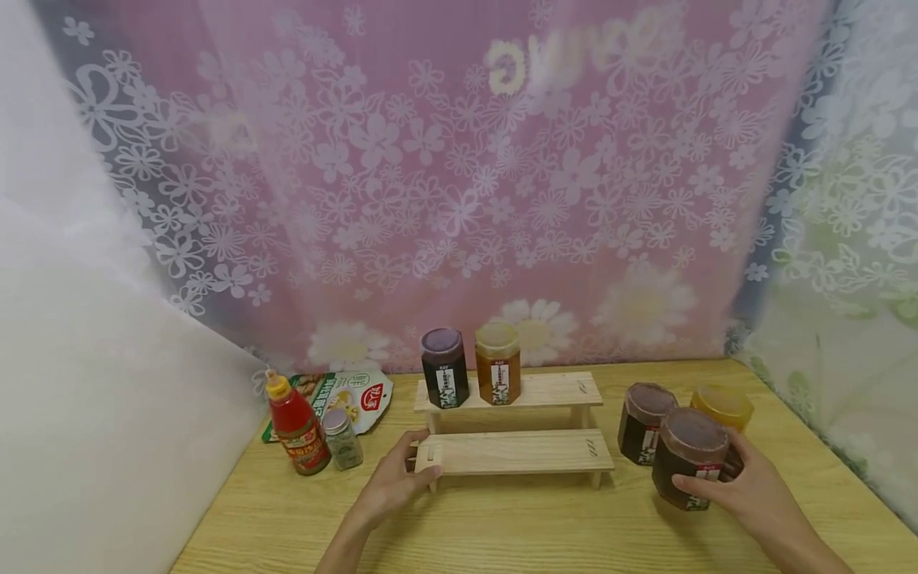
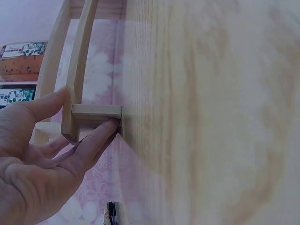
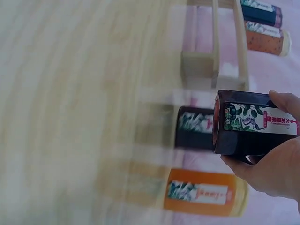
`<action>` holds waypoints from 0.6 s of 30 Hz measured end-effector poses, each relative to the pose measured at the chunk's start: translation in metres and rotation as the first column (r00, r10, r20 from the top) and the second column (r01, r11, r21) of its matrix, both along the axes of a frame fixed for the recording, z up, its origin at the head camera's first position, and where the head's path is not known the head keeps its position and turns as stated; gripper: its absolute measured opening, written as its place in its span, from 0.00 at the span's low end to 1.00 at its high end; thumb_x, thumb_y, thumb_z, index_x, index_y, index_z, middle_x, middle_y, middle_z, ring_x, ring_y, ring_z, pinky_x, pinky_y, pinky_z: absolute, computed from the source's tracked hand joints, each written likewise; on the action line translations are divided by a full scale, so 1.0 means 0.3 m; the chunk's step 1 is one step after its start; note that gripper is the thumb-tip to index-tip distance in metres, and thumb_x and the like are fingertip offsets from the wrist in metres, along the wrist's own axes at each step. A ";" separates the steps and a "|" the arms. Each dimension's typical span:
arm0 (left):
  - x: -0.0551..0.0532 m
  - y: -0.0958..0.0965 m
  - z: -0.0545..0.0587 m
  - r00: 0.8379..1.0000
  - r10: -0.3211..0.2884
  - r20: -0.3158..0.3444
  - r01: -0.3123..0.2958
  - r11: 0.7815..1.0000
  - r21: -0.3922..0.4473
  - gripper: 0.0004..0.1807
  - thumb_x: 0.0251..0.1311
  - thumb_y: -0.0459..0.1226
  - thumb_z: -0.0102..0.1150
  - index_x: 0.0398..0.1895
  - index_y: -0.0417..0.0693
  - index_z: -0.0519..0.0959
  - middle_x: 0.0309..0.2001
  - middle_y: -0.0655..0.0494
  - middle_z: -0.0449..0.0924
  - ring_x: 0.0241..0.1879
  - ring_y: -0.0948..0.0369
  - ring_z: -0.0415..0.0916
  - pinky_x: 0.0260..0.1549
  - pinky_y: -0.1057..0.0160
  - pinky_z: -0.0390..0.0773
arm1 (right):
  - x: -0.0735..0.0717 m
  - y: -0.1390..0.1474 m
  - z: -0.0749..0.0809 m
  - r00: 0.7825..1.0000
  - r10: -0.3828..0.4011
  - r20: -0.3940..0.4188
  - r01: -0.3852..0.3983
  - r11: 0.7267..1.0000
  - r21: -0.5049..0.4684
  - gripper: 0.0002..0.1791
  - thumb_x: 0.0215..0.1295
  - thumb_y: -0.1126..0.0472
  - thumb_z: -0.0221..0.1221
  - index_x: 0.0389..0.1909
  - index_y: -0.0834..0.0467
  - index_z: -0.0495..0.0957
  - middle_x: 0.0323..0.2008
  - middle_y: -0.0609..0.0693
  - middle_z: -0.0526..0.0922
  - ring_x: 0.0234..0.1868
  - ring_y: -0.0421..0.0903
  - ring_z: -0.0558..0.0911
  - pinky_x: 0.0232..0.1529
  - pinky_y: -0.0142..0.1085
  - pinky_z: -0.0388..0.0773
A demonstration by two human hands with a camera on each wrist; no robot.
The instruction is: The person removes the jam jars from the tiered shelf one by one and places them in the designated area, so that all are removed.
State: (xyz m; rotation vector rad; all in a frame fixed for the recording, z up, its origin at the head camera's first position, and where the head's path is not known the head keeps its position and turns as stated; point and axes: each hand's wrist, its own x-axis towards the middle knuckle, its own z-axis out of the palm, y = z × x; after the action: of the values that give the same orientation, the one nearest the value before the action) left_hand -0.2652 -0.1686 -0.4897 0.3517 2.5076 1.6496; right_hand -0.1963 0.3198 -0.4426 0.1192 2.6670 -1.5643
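Note:
At the left end of a two-tier wooden rack (image 1: pixel 519 453), my left hand (image 1: pixel 390 480) grips the lower board, thumb on top. The left wrist view shows its fingers around the board's leg (image 2: pixel 97 111). My right hand (image 1: pixel 753 490) holds a dark jam jar (image 1: pixel 677 470) with a label, raised off the table in the right wrist view. Behind that jar stand another dark jar (image 1: pixel 638 434) and a yellow-orange jar (image 3: pixel 201 192). The rack's upper board bears a dark purple jar (image 1: pixel 445 375) and an amber jar (image 1: pixel 498 371).
On the left of the wooden table (image 1: pixel 516 526) stand a red sauce bottle (image 1: pixel 301 434) with a yellow cap and a small spice jar (image 1: pixel 343 446). A green and white food pouch (image 1: pixel 369 399) lies behind them. A flowered pink curtain (image 1: pixel 459 199) hangs at the back.

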 end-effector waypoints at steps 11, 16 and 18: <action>-0.005 0.001 0.004 1.000 -0.004 0.005 0.004 1.000 0.008 0.39 0.66 0.38 0.70 0.76 0.38 0.64 0.58 0.34 0.77 0.53 0.46 0.80 0.41 0.53 0.82 | -0.004 0.120 -0.046 0.998 -0.027 0.049 0.025 0.999 0.042 0.54 0.72 0.48 0.66 0.75 0.76 0.41 0.67 0.75 0.64 0.44 0.27 0.74 0.42 0.37 0.81; 0.000 0.003 0.005 1.000 0.001 0.005 -0.001 1.000 -0.009 0.38 0.66 0.38 0.70 0.76 0.39 0.64 0.58 0.35 0.77 0.53 0.47 0.79 0.41 0.53 0.81 | -0.011 0.151 -0.061 0.997 -0.026 0.075 0.023 0.999 0.050 0.55 0.72 0.48 0.66 0.74 0.78 0.40 0.66 0.77 0.63 0.51 0.45 0.80 0.43 0.38 0.81; 0.001 0.003 0.004 1.000 0.003 0.004 -0.003 1.000 -0.012 0.38 0.66 0.38 0.70 0.76 0.39 0.64 0.57 0.35 0.77 0.53 0.47 0.79 0.41 0.53 0.81 | -0.015 0.161 -0.067 0.996 -0.026 0.083 0.022 0.998 0.051 0.56 0.72 0.48 0.66 0.74 0.78 0.39 0.66 0.78 0.63 0.54 0.53 0.80 0.43 0.39 0.82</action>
State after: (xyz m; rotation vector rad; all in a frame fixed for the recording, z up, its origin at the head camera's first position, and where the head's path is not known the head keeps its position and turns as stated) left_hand -0.2650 -0.1677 -0.4883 0.3434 2.5150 1.6338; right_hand -0.2008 0.3680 -0.4627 0.2148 2.6507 -1.4648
